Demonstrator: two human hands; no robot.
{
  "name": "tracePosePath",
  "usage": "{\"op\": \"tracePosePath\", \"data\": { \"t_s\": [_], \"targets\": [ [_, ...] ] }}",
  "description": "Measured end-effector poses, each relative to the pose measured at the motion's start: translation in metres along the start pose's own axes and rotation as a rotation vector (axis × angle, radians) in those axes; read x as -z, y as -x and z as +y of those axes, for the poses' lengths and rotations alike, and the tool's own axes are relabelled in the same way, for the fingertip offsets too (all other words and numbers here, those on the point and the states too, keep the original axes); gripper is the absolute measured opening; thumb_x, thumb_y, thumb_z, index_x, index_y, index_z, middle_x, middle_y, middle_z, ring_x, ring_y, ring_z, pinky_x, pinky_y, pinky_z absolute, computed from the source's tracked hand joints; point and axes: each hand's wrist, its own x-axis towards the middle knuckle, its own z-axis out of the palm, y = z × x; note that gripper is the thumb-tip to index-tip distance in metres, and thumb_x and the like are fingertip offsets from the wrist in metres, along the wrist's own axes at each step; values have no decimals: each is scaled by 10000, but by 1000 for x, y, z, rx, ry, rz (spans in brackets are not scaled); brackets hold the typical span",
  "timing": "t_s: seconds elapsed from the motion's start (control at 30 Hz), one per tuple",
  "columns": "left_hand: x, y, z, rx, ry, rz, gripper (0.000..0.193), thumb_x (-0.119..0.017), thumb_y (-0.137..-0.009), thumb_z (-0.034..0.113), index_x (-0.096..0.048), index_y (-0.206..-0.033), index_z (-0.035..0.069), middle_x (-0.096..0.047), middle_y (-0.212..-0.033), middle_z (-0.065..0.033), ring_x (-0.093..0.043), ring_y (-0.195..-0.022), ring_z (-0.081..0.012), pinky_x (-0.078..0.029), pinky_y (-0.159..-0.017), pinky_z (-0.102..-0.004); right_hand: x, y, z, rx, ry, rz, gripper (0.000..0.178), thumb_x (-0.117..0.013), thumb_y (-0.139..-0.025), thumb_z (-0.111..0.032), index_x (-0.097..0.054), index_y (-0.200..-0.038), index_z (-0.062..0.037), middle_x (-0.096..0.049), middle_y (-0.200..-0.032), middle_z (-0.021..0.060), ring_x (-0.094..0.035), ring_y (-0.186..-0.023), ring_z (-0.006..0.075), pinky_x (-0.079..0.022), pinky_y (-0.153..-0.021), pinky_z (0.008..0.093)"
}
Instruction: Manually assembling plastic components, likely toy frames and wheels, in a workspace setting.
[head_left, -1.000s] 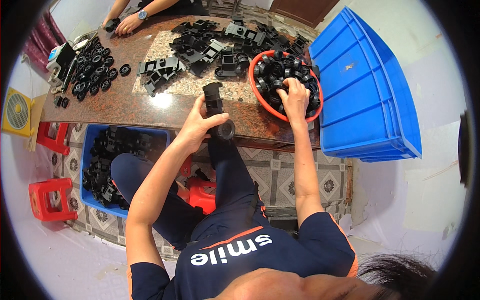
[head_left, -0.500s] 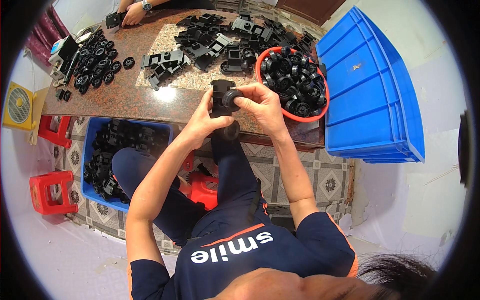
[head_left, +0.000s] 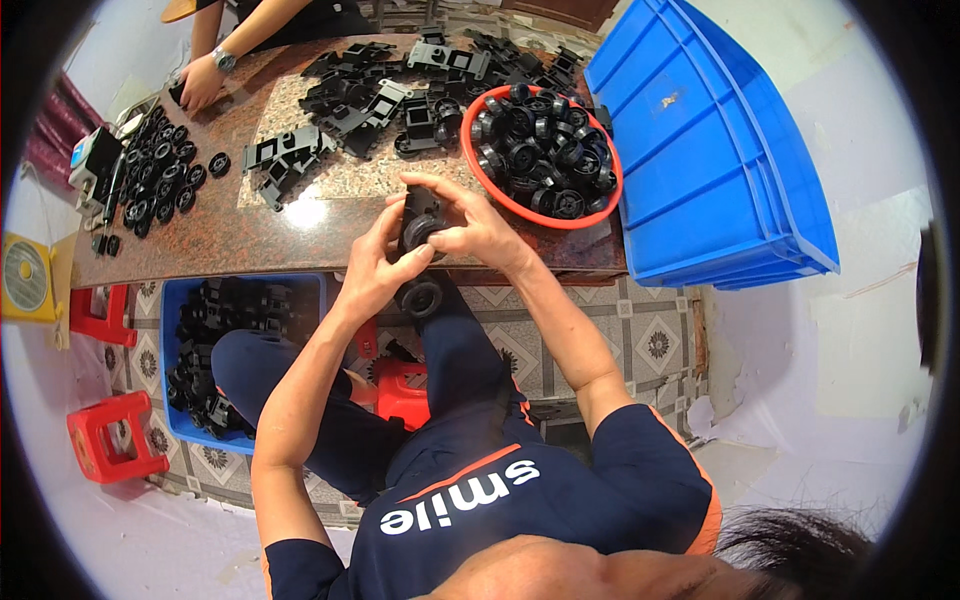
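Between my two hands, at the table's near edge, is a black plastic chassis with wheels, like a toy vehicle's. My left hand grips its left side, thumb pointing toward the near end. My right hand wraps round the far end, its thumb pressing on a black wheel at the chassis's side. A second wheel shows at the near end, below my left thumb. Parts of the chassis are hidden by my fingers.
A red basket of black wheels stands right, beside tall blue bins. Black and grey chassis parts lie across the table, loose wheels at left. A co-worker's hand is at the far left. A blue crate sits below.
Both hands have come nearer my body with the chassis. My right fingers have gone from pinching the wheel to wrapping the chassis's far end, thumb on the wheel. The view has shifted.
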Motion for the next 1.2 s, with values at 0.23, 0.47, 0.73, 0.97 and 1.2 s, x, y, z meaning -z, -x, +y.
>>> {"op": "tracePosePath", "data": {
  "t_s": [0.23, 0.47, 0.73, 0.97, 1.2],
  "targets": [
    [3, -3, 15, 102, -157, -118, 724, -708, -833, 252, -363, -1425, 19, -629, -1148, -128, -617, -1068, -220, -482, -937, -351, -3, 18, -1, 109, 4, 58, 776, -682, -705, -152, -408, -1419, -24, -500, -1382, 139, -504, -1256, 225, -394, -1079, 369],
    [21, -3, 16, 266, 441, 198, 910, -405, -895, 737, -133, -1530, 145, -308, -1504, -159, -334, -1388, -346, -331, -1092, -499, -23, 30, -28, 782, 1032, 119, 523, -768, -675, -84, -572, -1159, -100, -477, -1405, 189, -466, -1307, 376, -370, -1095, 463],
    [14, -11, 18, 359, 614, 224, 804, -769, -794, 109, -316, -1455, 173, -537, -1110, -68, -622, -889, -208, -556, -790, -373, 21, 17, -9, 654, 774, 557, 417, -777, -792, -327, -671, -1102, -69, -660, -1093, 174, -673, -936, 273, -521, -758, 348],
    [10, -8, 9, 203, 416, 235, 957, -871, -710, 143, -312, -1487, 175, -546, -1052, -60, -606, -891, -174, -536, -794, -336, 114, -8, -3, -204, 1436, 854, 373, -672, -843, -470, -645, -886, -100, -703, -808, 155, -685, -767, 364, -522, -680, 476],
    [8, -2, 9, 153, 249, 228, 987, -894, -688, 219, -322, -1491, 184, -501, -1225, -82, -538, -1107, -214, -485, -953, -347, 89, 5, -14, -64, 1337, 1018, 214, -668, -811, -177, -636, -987, -59, -701, -828, 144, -681, -751, 271, -535, -689, 397]
  ]
}}
